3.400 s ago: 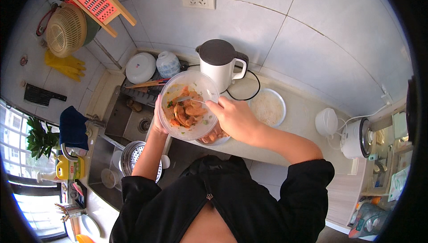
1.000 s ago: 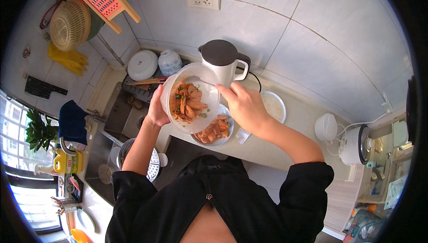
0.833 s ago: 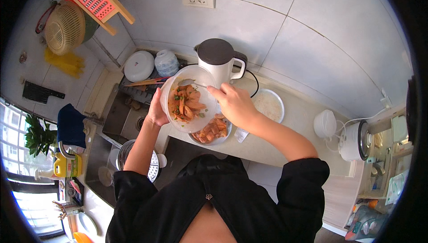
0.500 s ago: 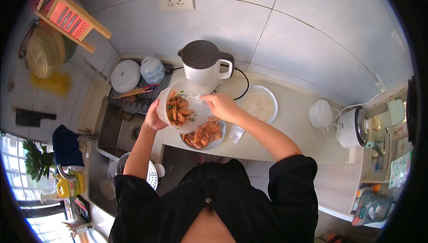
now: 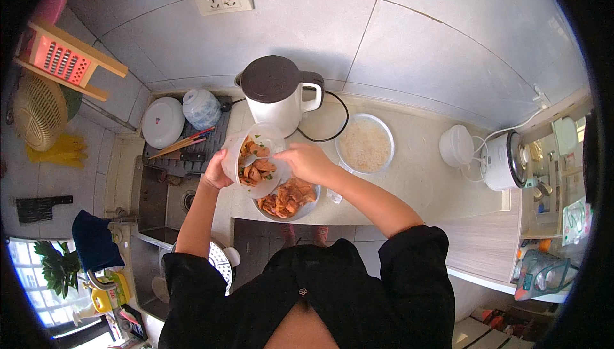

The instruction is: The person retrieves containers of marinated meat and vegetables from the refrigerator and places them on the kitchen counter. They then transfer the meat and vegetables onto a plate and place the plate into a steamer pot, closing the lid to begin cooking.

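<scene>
My left hand point(image 5: 219, 171) grips the side of a translucent plastic bowl point(image 5: 274, 135), tilted toward me over the counter. Orange-brown food pieces point(image 5: 259, 171) flecked with chopped green lie inside it. My right hand point(image 5: 308, 162) is closed on the handle of a slim metal spoon point(image 5: 268, 156), whose far end reaches in among the pieces. Just below the bowl, a round plate point(image 5: 310, 208) heaped with similar food pieces point(image 5: 288, 198) sits at the counter's front edge. The bowl's rim partly covers that heap.
Behind the bowl stands a white kettle point(image 5: 274, 96) with a dark lid. A round tray of pale grains point(image 5: 365, 144) lies to the right, with a rice cooker point(image 5: 505, 162) farther along. On the left are a sink point(image 5: 160, 202), chopsticks point(image 5: 179, 144) and a white-blue jar point(image 5: 202, 108).
The whole view has shifted and turned slightly. My right hand has moved the spoon a little deeper into the tilted bowl, and the food inside lies differently.
</scene>
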Demonstrator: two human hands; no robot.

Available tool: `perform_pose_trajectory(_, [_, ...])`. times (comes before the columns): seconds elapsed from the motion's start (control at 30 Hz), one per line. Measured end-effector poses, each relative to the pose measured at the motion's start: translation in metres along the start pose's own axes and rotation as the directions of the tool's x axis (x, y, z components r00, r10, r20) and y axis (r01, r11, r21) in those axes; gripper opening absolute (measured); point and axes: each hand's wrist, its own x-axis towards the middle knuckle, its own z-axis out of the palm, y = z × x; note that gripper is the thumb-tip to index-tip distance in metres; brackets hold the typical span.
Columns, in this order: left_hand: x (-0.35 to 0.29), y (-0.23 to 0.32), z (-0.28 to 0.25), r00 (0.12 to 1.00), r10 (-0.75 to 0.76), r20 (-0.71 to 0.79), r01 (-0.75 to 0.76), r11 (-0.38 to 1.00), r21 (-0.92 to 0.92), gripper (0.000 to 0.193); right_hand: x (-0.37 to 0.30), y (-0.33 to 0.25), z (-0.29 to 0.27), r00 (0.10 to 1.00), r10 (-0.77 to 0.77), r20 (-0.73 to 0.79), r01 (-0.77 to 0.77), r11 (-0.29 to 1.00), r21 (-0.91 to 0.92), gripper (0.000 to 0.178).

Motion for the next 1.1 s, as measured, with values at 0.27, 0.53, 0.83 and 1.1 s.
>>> perform_pose_trajectory(0.27, [0.008, 0.003, -0.006, 0.996, -0.083, -0.031, 0.086, 0.993, 0.082, 0.065, -0.012, -0.008, -0.016, 0.996, 0.078, -0.040, -0.078, 0.997, -0.014, 0.034])
perform_pose_trajectory(0.53, [0.015, 0.000, 0.005, 0.998, -0.066, -0.018, 0.068, 0.986, 0.153, 0.063, -0.013, 0.010, 0.000, 0.991, 0.113, -0.064, -0.122, 0.980, -0.157, 0.021])
perform_pose_trajectory(0.83, [0.018, 0.000, 0.029, 0.996, 0.013, -0.089, 0.018, 0.940, 0.341, 0.064, -0.033, 0.028, 0.019, 0.988, 0.135, -0.070, -0.142, 0.983, -0.119, 0.041])
perform_pose_trajectory(1.1, [0.017, 0.008, 0.054, 0.995, 0.014, -0.098, 0.038, 0.863, 0.503, 0.095, -0.061, 0.038, 0.035, 0.981, 0.173, -0.091, -0.179, 0.982, -0.062, 0.032])
